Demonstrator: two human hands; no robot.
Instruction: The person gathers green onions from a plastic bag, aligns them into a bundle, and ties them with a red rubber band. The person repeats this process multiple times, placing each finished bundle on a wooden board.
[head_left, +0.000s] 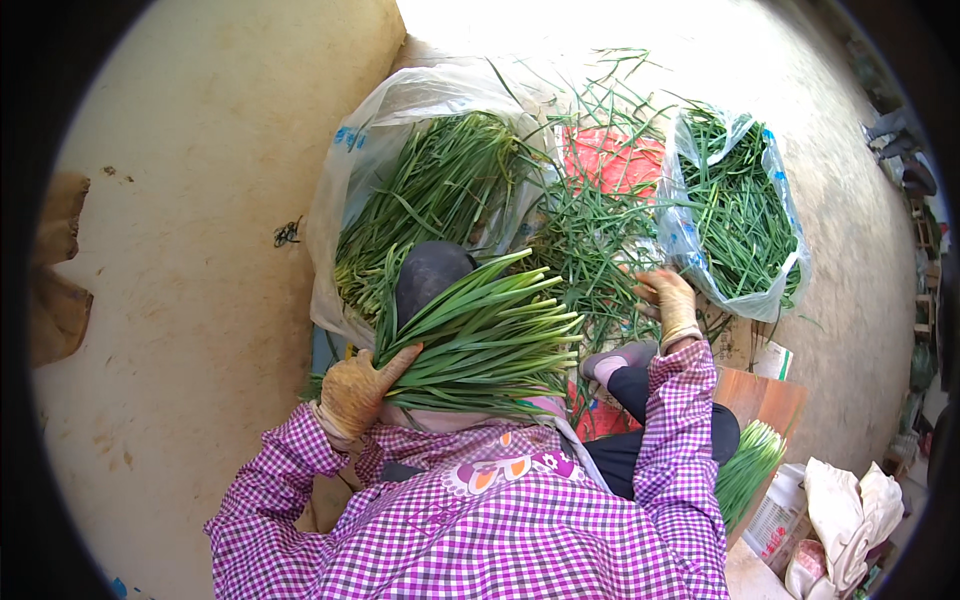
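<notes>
My left hand (364, 386), in a worn tan glove, grips a bunch of garlic chives (480, 337) lying across my lap. Their pale cut ends fan out to the right, and the leaf ends hang past my knee. My right hand (667, 300), also gloved, hovers over loose chive leaves (592, 232) strewn on the ground, fingers apart and a little blurred. I see nothing held in it. Ahead on the left, a large clear plastic bag (330, 195) holds more chives (442, 180). Just beyond my right hand stands a smaller plastic bag (796, 217) filled with tangled leaves (739, 217).
Red printed sheeting (615, 161) shows under the scattered leaves. A neat chive bundle (750, 465) rests on a wood-patterned board (765, 394) at my right. Beside it are a pale cloth (851, 502) and a printed sack (776, 517). A pale wall (300, 60) rises at the left.
</notes>
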